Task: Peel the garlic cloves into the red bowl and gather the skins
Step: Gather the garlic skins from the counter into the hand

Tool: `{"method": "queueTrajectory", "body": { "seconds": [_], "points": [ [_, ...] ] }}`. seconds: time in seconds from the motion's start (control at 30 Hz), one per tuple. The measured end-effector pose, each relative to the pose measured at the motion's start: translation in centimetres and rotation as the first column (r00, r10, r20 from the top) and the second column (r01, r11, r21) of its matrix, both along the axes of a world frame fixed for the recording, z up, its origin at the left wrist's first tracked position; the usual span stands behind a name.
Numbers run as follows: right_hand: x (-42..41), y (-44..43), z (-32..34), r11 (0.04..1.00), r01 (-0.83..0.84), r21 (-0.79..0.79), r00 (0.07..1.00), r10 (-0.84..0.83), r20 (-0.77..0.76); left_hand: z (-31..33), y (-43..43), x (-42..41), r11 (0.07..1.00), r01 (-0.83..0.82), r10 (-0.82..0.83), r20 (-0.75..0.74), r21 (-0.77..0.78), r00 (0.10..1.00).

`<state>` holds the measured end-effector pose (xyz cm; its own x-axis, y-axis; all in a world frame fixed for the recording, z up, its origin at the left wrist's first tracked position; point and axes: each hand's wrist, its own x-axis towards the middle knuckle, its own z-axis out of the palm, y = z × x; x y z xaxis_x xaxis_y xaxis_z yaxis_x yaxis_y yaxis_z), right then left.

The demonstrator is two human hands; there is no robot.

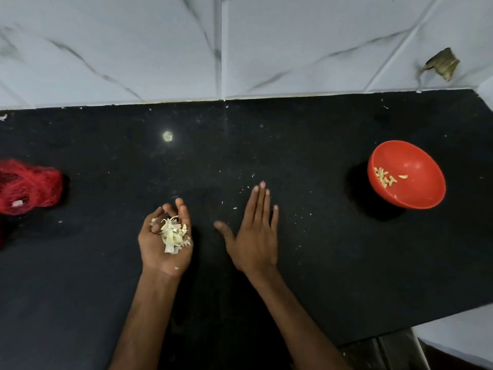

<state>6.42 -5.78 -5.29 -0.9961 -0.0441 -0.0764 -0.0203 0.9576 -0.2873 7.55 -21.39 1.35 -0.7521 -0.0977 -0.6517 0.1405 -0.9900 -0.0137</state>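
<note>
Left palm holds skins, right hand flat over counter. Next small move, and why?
Probably sweep the right hand leftward across the counter, pushing the stray flecks toward the left hand, which cups the skins. Peeled cloves already lie in the bowl.

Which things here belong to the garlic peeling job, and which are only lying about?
For the job:
- garlic skins, cupped in the left hand
- right hand, flat over the counter
- red bowl
- peeled cloves inside it

Lying about:
- red mesh bag, far left
- brown scrap on the wall tiles
</note>
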Motion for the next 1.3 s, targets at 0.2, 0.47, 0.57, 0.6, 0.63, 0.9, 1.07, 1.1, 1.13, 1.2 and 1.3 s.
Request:
{"method": "queueTrajectory", "body": {
  "seconds": [0.2,0.47,0.57,0.6,0.63,0.9,1.07,1.1,1.13,1.2,1.3],
  "points": [
    [-11.1,-2.9,-0.6,0.994,-0.107,0.025,0.994,0.107,0.017,0.2,-1.4,-0.4,1.0,0.001,-0.001,0.008,-0.023,1.0],
    [-4.2,-1.9,-1.1,0.877,-0.479,0.029,0.878,0.479,-0.002,0.3,-1.3,-2.1,0.998,0.03,-0.03,0.009,-0.053,1.0],
    [-3.4,-2.4,-1.1,0.916,-0.402,0.009,0.916,0.402,0.0,0.6,-1.0,-2.4,0.998,0.028,-0.027,0.021,-0.056,0.999],
    [-3.5,-2.5,-0.9,0.927,-0.374,0.014,0.927,0.374,-0.003,0.6,-0.9,-2.4,0.998,0.039,-0.038,0.021,-0.049,0.999],
    [-3.9,-2.7,-0.9,0.933,-0.359,0.023,0.933,0.359,-0.004,0.6,-0.9,-2.5,0.998,0.043,-0.043,0.019,-0.039,0.999],
    [-4.7,-2.1,-0.6,0.913,-0.359,-0.192,0.926,0.374,0.044,0.6,-0.7,-1.0,0.999,0.034,-0.033,0.037,-0.028,0.999],
    [-5.0,3.8,3.5,-0.061,0.345,-0.937,0.937,0.076,0.34,0.9,-1.3,0.6,0.999,0.027,-0.026,0.022,-0.028,0.999],
    [-4.5,5.3,3.7,-0.201,0.378,-0.904,0.925,0.056,0.375,0.9,-1.3,0.7,0.999,0.023,-0.023,0.019,-0.024,1.0],
    [-4.0,6.5,4.0,-0.287,0.381,-0.879,0.923,0.069,0.378,1.0,-1.1,0.8,1.0,0.018,-0.018,0.013,-0.018,1.0],
    [-3.0,7.4,3.8,-0.263,0.381,-0.886,0.924,0.095,0.369,1.2,-0.9,1.0,1.0,0.011,-0.011,0.003,-0.01,1.0],
    [-2.6,5.4,2.2,0.375,0.208,-0.903,0.963,0.085,0.257,1.4,-0.6,1.2,1.0,0.009,-0.009,0.003,-0.006,1.0]
  ]
}}
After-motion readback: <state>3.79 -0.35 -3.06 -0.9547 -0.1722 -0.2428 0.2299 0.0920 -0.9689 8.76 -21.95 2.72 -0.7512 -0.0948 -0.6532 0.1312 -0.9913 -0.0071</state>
